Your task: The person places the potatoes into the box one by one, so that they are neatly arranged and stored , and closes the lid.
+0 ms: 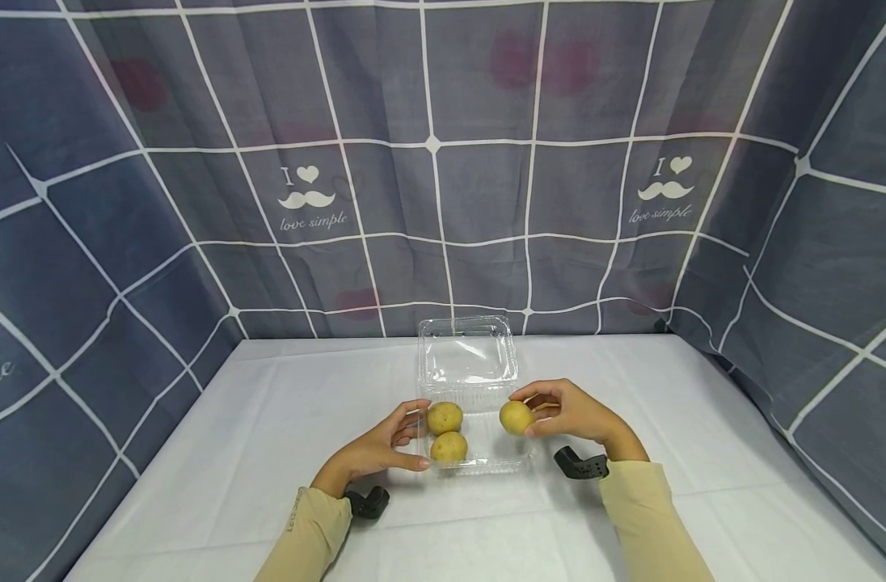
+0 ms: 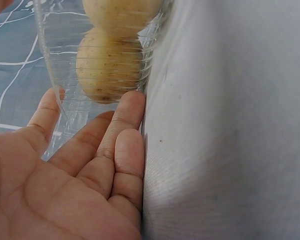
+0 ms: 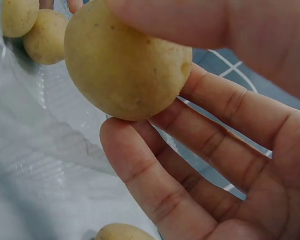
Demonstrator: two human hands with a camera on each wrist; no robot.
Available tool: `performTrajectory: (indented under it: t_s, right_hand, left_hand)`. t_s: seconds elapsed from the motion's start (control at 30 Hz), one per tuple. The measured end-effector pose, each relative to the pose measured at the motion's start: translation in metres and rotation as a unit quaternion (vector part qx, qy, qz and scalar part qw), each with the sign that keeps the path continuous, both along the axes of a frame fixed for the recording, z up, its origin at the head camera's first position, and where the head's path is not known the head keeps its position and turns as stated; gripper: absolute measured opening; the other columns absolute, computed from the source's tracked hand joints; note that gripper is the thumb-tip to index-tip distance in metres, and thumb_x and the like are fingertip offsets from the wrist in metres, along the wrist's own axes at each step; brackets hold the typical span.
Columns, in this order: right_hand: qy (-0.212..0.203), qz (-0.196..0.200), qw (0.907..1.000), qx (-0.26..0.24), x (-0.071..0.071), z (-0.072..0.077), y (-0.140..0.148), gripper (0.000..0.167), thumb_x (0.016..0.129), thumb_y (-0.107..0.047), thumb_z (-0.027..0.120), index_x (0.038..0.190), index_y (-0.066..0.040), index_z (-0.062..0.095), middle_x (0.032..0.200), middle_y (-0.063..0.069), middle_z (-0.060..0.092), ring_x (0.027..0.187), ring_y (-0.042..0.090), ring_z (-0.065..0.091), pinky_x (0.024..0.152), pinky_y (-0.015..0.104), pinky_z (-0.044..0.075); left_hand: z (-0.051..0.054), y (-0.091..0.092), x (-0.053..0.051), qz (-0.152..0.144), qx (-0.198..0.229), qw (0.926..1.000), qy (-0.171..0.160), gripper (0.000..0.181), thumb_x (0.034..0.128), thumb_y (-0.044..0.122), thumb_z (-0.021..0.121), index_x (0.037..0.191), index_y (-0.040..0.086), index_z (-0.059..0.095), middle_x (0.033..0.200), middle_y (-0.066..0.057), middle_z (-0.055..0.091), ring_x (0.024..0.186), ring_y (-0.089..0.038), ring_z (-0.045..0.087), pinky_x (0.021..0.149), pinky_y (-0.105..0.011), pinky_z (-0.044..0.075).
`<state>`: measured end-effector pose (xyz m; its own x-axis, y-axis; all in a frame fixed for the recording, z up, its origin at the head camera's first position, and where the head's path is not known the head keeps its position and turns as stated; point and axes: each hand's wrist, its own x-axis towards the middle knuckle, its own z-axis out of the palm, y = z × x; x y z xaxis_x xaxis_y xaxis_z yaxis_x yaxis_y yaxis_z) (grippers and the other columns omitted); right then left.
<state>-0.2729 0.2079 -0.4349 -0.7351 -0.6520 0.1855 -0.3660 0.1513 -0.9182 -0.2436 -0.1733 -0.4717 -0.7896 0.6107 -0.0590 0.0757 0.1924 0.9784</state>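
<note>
A clear plastic clamshell container [image 1: 487, 465] lies with its lid raised at the back. Two potatoes, a rear potato [image 1: 445, 418] and a front potato [image 1: 449, 447], sit in its left part. My right hand [image 1: 577, 412] holds another potato [image 1: 516, 418] over the right part, thumb on one side and fingertips on the other. In the right wrist view, the edge of a further potato [image 3: 123, 233] shows below that hand; the head view does not show it. My left hand [image 1: 381, 444] rests at the container's left side, its fairly straight fingers [image 2: 130, 107] against the ribbed wall.
A white cloth [image 1: 305, 380] covers the table. Grey-blue checked curtains [image 1: 479, 194] stand behind it and at both sides. The transparent lid [image 1: 468, 352] leans up near the back curtain. Black wrist devices [image 1: 581, 463] sit at both wrists.
</note>
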Motion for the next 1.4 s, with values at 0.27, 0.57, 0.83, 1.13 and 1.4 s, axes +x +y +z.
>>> performTrajectory:
  t_s: [0.27, 0.57, 0.83, 1.13, 1.4]
  right_hand:
    - [0.017, 0.016, 0.9997, 0.01, 0.001, 0.0, -0.011, 0.051, 0.085, 0.003, 0.084, 0.13, 0.016, 0.066, 0.128, 0.029, 0.07, 0.109, 0.01, 0.069, 0.098, 0.026, 0.059]
    - [0.022, 0.023, 0.9994, 0.015, 0.003, -0.003, -0.021, 0.049, 0.084, 0.003, 0.086, 0.128, 0.014, 0.068, 0.126, 0.021, 0.072, 0.107, 0.011, 0.07, 0.095, 0.029, 0.061]
    - [0.021, 0.02, 0.9994, 0.017, 0.004, -0.006, -0.033, 0.049, 0.085, 0.002, 0.086, 0.129, 0.015, 0.067, 0.128, 0.026, 0.07, 0.109, 0.014, 0.069, 0.098, 0.03, 0.06]
    - [0.029, 0.016, 0.9988, 0.036, 0.008, -0.004, -0.041, 0.049, 0.085, 0.0, 0.085, 0.129, 0.014, 0.067, 0.13, 0.028, 0.069, 0.112, 0.023, 0.069, 0.099, 0.03, 0.059]
    - [0.041, 0.013, 0.9968, 0.067, 0.01, -0.004, -0.044, 0.046, 0.085, 0.001, 0.085, 0.127, 0.012, 0.069, 0.128, 0.024, 0.071, 0.111, 0.022, 0.071, 0.098, 0.031, 0.06]
  left_hand:
    - [0.0, 0.0, 0.0, 0.005, -0.001, 1.0, -0.001, 0.101, 0.0922, 0.009, 0.088, 0.168, 0.002, 0.021, 0.175, -0.028, 0.019, 0.157, -0.052, 0.03, 0.127, -0.065, 0.023]
    - [-0.001, 0.0, 0.001, 0.004, 0.0, 1.0, -0.001, 0.102, 0.0919, 0.009, 0.088, 0.169, 0.001, 0.021, 0.174, -0.028, 0.02, 0.156, -0.052, 0.03, 0.127, -0.066, 0.023]
    - [-0.001, 0.0, 0.0, 0.002, -0.004, 1.0, 0.004, 0.102, 0.0924, 0.01, 0.088, 0.169, 0.002, 0.02, 0.174, -0.028, 0.02, 0.156, -0.051, 0.031, 0.127, -0.065, 0.024]
    - [0.0, 0.001, 0.0, 0.008, -0.01, 0.9999, 0.006, 0.102, 0.0918, 0.01, 0.088, 0.169, 0.003, 0.021, 0.173, -0.029, 0.023, 0.156, -0.05, 0.032, 0.127, -0.064, 0.026]
    - [0.0, 0.0, 0.0, 0.008, -0.014, 0.9999, 0.005, 0.102, 0.0914, 0.01, 0.088, 0.169, 0.003, 0.022, 0.173, -0.029, 0.024, 0.156, -0.05, 0.032, 0.127, -0.064, 0.025]
